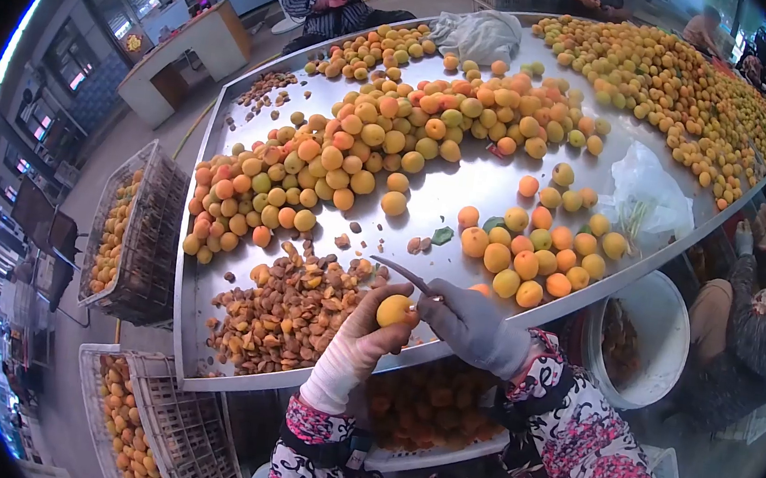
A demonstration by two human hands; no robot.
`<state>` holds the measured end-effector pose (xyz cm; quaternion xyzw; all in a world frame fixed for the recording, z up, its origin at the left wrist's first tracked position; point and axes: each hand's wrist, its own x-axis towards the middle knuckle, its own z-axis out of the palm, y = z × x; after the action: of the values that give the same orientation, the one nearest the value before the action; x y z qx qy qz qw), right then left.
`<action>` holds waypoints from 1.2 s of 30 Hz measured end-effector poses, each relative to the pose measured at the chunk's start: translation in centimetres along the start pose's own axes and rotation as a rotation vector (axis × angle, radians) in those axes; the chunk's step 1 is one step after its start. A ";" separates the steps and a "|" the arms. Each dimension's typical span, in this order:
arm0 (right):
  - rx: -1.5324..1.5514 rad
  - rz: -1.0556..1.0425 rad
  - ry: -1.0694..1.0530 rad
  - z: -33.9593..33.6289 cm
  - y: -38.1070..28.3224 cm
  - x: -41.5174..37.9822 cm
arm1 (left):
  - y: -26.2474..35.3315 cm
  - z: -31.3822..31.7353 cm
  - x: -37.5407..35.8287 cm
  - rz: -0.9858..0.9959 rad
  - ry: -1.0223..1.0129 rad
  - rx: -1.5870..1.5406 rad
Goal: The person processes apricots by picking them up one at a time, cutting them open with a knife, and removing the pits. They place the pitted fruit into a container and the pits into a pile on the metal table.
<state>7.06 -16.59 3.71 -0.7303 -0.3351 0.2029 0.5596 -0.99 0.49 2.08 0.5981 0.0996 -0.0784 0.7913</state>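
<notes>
The left hand's fingers pinch a yellow apricot at lower centre, seemingly to steady it for the blade. The right hand's gloved fingers close round a curved knife, its tip pointing up and left. The apricot sits between both hands, at the left fingertips, just above the tabletop's near edge. Dark pits lie heaped to the left; whole apricots spread beyond, perhaps kept within reach.

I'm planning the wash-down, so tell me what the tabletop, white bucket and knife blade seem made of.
Tabletop: smooth metal, probably stainless steel, by its silvery glare. White bucket: likely plastic with a soft sheen, by its smooth, evenly coloured wall. Knife blade: dull grey metal, perhaps steel, by its thin, dark, curved profile.
</notes>
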 end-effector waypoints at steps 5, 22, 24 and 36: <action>-0.003 0.024 -0.009 0.7 0.7 0.2 | 0.2 0.3 -0.4 -0.010 0.012 -0.007; 0.026 0.098 0.030 2.1 0.7 -0.1 | -1.1 -1.1 -0.9 -0.085 -0.086 -0.148; -0.185 0.122 0.014 2.3 0.8 -0.2 | -1.2 -0.4 -1.3 -0.099 0.018 -0.144; -0.673 0.157 0.150 1.2 2.7 1.8 | 1.8 1.9 -1.7 0.367 0.312 0.188</action>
<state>8.23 -14.89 0.94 -0.9102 -0.2839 0.0692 0.2935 -2.06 -0.81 4.69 0.6821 0.1025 0.1507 0.7081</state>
